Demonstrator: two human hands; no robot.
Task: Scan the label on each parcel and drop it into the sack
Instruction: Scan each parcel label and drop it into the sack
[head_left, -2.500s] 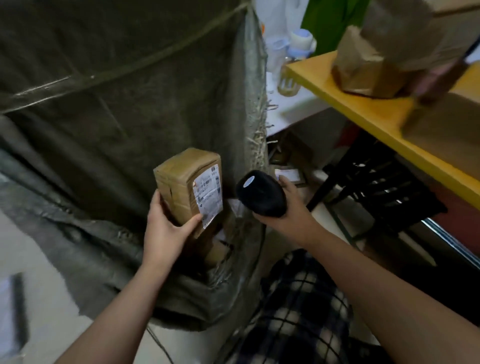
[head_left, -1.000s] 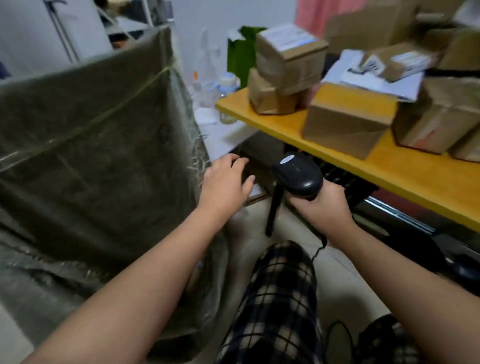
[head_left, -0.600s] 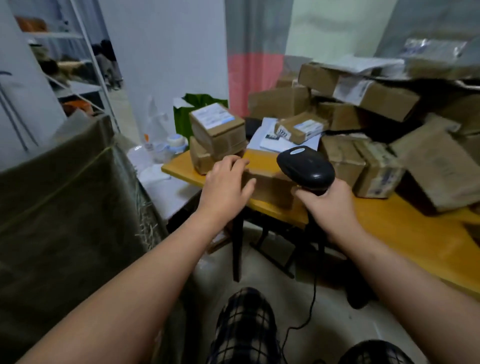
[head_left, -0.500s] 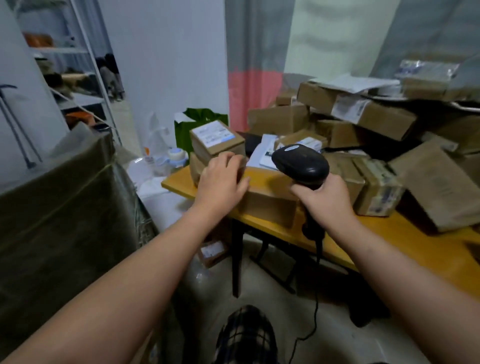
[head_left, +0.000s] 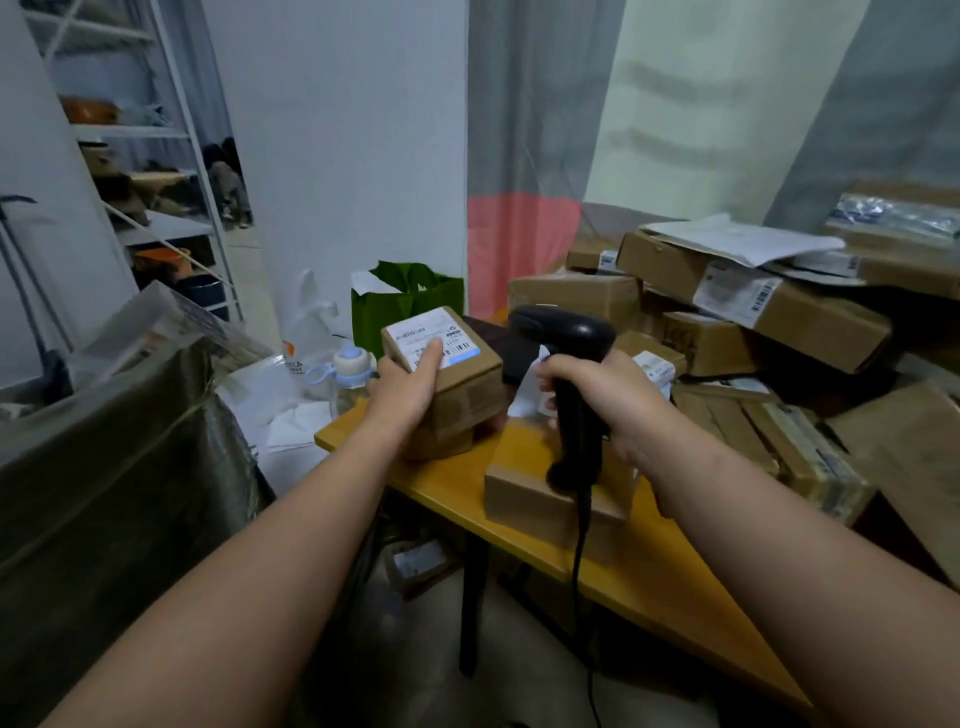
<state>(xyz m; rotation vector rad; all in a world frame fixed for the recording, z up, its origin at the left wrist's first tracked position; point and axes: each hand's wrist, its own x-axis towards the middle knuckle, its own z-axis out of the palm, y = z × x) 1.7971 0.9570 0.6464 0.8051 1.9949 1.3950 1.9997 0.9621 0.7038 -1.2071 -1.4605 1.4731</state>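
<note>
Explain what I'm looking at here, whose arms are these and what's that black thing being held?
There is no machine here: a person wears a camera on the head, so you see their own two bare arms from above. The left hand has a grip on a small cardboard parcel, thumb on its white label. The right hand holds a black corded barcode scanner. On the yellow table lie more boxes, piled at the right. The dark sack at the left is where parcels go.
</note>
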